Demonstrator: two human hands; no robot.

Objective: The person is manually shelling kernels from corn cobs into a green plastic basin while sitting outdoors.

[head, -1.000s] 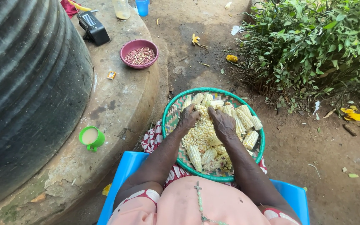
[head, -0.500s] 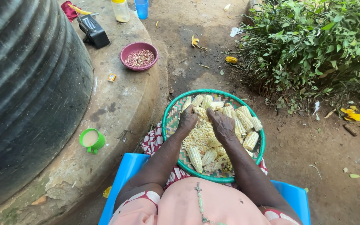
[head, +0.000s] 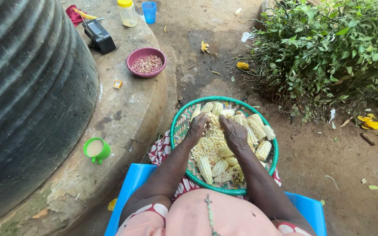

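— Tank [head: 27, 87] on the far left, black and ribbed, one of it; on the concrete ledge [head: 123, 113] beside it stand one green cup [head: 96, 149] of pale liquid, one small black radio [head: 98, 36], one purple bowl [head: 146, 62] of reddish grains, one yellow-lidded jar [head: 127, 12] and one blue cup [head: 149, 11]

— And the hands?

— Both are in the one green-rimmed woven tray [head: 178, 131] on the lap. Left hand [head: 198, 126] is curled closed around a maize cob [head: 212, 119]; right hand [head: 234, 133] has its fingers bent down onto the same cob, touching it. Whether the thumb is pressing, I cannot tell

— How many cobs?

— About a dozen whole ones around a heap of loose kernels [head: 208, 146]; an exact count is hidden by the hands

— Any risk?

— I'd judge the tray could tip off the knees if one hand pushes hard on a side, spilling kernels onto the dirt. A loose elbow might also knock the green cup. One bush [head: 329, 48] stands on the right
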